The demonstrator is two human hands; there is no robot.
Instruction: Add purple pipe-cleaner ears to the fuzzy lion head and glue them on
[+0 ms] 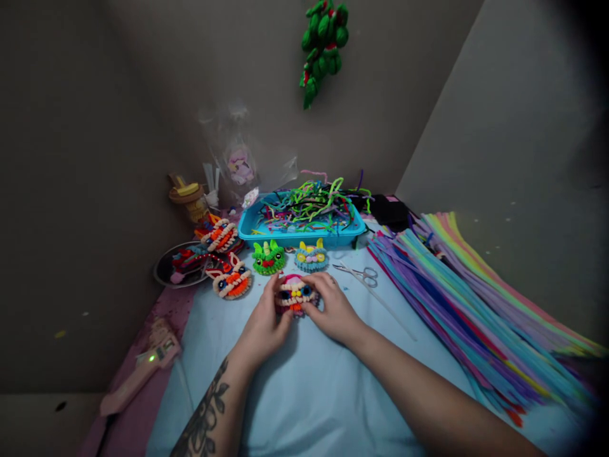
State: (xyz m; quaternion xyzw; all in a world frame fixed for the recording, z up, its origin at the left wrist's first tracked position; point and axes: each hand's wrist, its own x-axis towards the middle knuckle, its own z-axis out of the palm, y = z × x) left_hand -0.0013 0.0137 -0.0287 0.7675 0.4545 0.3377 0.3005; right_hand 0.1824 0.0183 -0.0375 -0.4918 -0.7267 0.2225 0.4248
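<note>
Between my two hands sits a small pipe-cleaner animal head with cream, pink and orange bands, dark blue eyes and a yellow nose. My left hand grips its left side, thumb low and fingers up along the edge. My right hand pinches the other side, thumb near the front. Just beyond stand a green horned pipe-cleaner head and a blue one with yellow ears. To the left rests an orange and cream pipe-cleaner head.
A blue tray of pipe-cleaner scraps stands behind. Scissors and a thin clear stick lie at right, beside long pipe-cleaner bundles. A lit glue gun lies front left, near a round dish.
</note>
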